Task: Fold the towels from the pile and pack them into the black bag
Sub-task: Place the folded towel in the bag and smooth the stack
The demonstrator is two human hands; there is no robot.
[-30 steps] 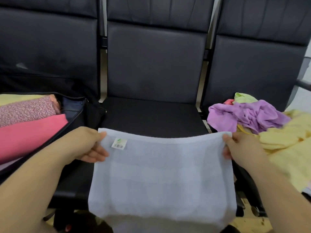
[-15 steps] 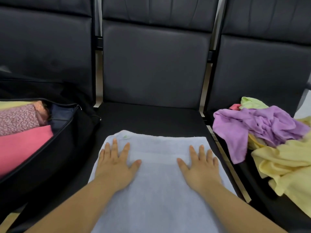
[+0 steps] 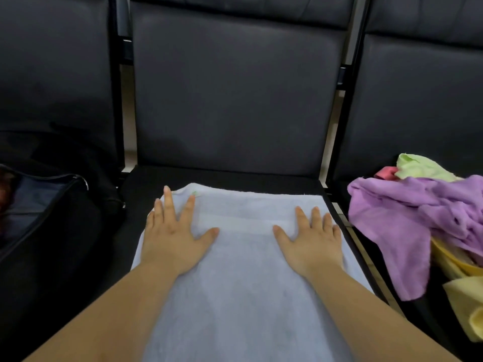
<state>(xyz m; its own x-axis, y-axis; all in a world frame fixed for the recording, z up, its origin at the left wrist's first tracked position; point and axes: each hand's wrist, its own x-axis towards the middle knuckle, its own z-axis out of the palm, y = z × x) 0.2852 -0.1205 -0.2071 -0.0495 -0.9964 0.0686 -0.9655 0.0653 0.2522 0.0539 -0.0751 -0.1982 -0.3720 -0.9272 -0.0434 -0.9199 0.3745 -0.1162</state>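
A pale blue towel (image 3: 245, 270) lies flat on the middle black seat (image 3: 230, 176). My left hand (image 3: 173, 236) presses flat on its far left part, fingers spread and straight. My right hand (image 3: 312, 239) presses flat on its far right part in the same way. The black bag (image 3: 60, 231) stands open on the left seat, only its dark inside and zip edge showing. The towel pile (image 3: 418, 212) sits on the right seat, with a purple towel on top, a light green one behind and yellow ones at the right edge.
Three black padded seat backs (image 3: 235, 95) rise behind the seats. Narrow gaps with metal frame bars (image 3: 345, 74) separate the seats. A pink cloth (image 3: 386, 173) peeks out behind the purple towel.
One second ago both hands pinched the towel's top corners and held it up. The towel now lies on the seat, and both flat hands have slid outward toward its sides.
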